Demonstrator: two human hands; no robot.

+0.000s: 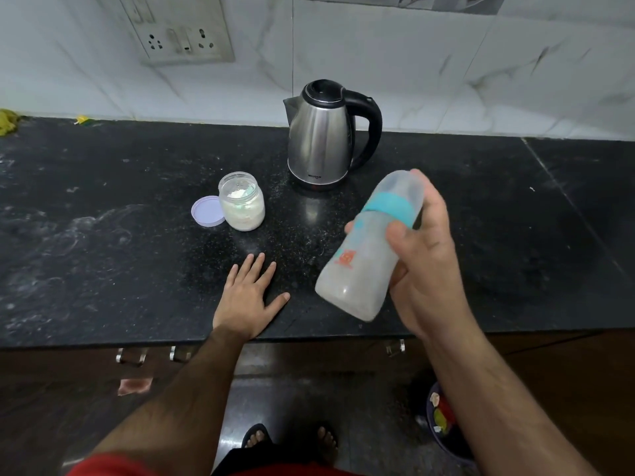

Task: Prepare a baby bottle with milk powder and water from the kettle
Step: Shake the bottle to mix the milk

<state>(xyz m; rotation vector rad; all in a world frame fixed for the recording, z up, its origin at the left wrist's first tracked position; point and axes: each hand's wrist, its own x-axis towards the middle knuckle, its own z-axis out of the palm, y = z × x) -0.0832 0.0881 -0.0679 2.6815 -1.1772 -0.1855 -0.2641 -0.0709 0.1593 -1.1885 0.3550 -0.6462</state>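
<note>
Right now right hand (424, 266) grips tilted bottle (369, 249) (capped); left hand (249, 297) flat on counter (103, 235).

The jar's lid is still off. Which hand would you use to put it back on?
Probably the left hand: it lies flat and free on the counter, nearest the lid and jar. The right hand is busy gripping the tilted bottle.

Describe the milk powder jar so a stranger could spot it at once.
Start at the steel kettle standing on the black countertop. Just in front of it and to its left stands a small clear jar, open-topped and holding pale powder. A round lilac lid lies against its left side.
</note>
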